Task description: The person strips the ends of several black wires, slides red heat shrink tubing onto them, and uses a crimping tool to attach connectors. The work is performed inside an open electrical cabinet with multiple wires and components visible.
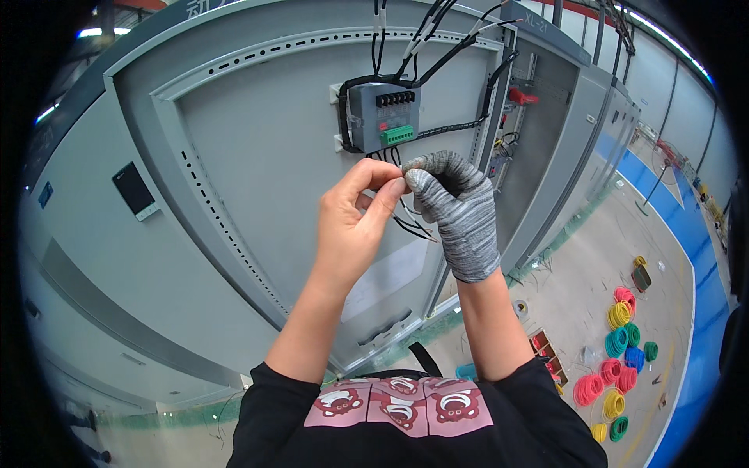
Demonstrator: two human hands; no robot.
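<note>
My bare left hand [353, 222] and my right hand [459, 209], in a grey knit glove, meet in front of a grey cabinet panel. Both pinch the same thin wires [412, 226], black and white, that hang down from a small grey module [384, 117] with a green terminal strip, mounted on the panel [257, 156] just above my fingers. The wire ends trail out below my fingertips. Black cables run up from the module's top.
An open grey electrical cabinet [546, 140] stands to the right of the panel. On the floor at the lower right lie several coils of wire [620, 343] in red, yellow, green and blue. A blue floor strip [702, 257] runs along the right.
</note>
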